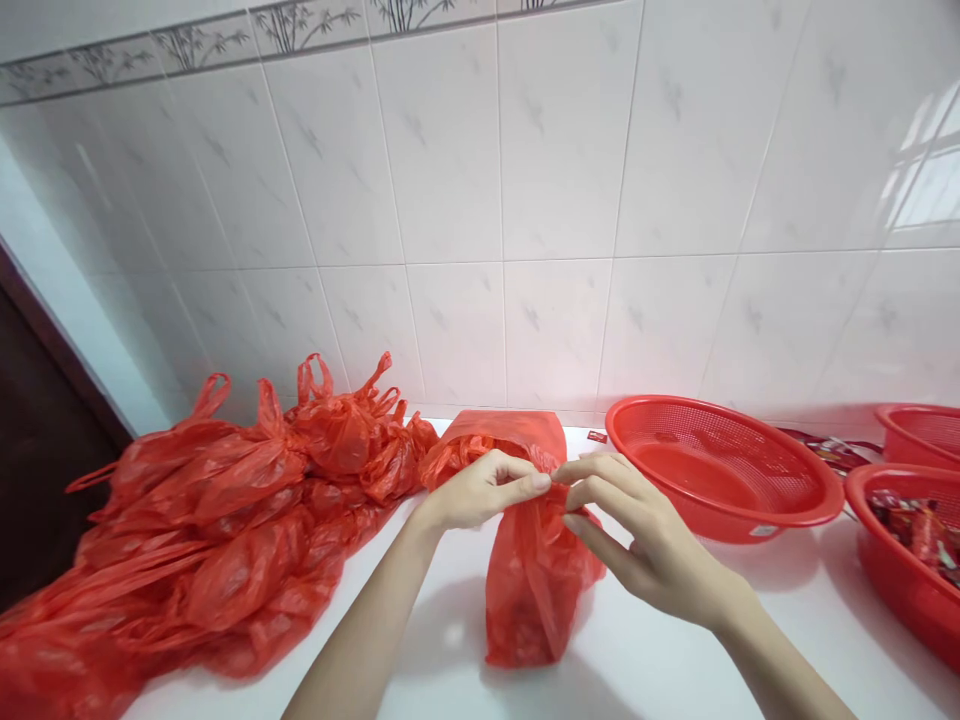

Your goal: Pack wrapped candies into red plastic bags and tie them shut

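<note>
A thin red plastic bag (529, 600) with a lumpy filling stands on the white table in front of me. My left hand (484, 490) pinches the gathered top of this bag between thumb and fingers. From the other side my right hand (630, 520) has its fingertips at the same gathered top, closed on the plastic, with the lower fingers curled loosely. The filling shows only as a darker shape through the plastic. Just behind the hands lies a stack of flat red bags (510, 425), partly hidden by my left hand.
A big heap of tied red bags (247, 540) covers the left side of the table. On the right stands a shallow red basket (720, 470). A red basin (900, 570) holding wrapped packets (926, 535) and another red basket (922, 435) are farther right. A tiled wall closes the back.
</note>
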Demonstrator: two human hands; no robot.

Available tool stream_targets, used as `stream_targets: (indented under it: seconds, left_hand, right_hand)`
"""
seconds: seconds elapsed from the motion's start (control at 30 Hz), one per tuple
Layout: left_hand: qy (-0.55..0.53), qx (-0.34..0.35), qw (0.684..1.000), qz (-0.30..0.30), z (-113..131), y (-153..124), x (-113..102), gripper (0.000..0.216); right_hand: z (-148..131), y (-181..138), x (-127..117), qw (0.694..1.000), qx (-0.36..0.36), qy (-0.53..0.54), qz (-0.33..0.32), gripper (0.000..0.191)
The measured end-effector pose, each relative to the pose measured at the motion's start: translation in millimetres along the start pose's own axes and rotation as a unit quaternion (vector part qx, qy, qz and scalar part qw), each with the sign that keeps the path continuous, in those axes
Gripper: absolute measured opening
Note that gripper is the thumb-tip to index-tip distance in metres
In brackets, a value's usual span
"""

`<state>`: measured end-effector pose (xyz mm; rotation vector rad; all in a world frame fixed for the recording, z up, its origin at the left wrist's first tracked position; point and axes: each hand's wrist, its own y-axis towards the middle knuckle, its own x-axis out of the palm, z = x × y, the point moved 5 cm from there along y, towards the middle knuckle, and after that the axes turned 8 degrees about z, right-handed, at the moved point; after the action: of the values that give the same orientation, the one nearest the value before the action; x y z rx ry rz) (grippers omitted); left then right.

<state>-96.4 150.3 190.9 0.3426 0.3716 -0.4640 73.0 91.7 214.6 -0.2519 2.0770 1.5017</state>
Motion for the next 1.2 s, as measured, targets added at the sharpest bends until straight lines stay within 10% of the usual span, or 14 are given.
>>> stream_targets:
  seconds: [0.37, 0.6, 0.93, 1.2]
  left_hand:
    - [-0.032, -0.039, 0.994, 0.095, -66, 19, -38, 0.027]
    - [-0.032, -0.014, 0.991, 0.131, -62, 17, -40, 0.021]
    - [-0.179, 0.039, 0.952, 0.244, -27, 12, -36, 0.047]
    - [-0.198, 0.039, 0.948, 0.245, 6, -1, -15, 0.058]
  right_hand:
    - [-1, -3, -10, 0.965, 0.068, 0.164, -0.191, 0.013]
    - [-1, -5, -7, 0.949, 0.074, 0.207, -0.226, 0.014]
    - [23, -4, -11, 0.909, 0.253, 0.327, -0.048, 0.025]
    - [26, -1, -11, 0.901, 0.236, 0.36, 0.043, 0.031]
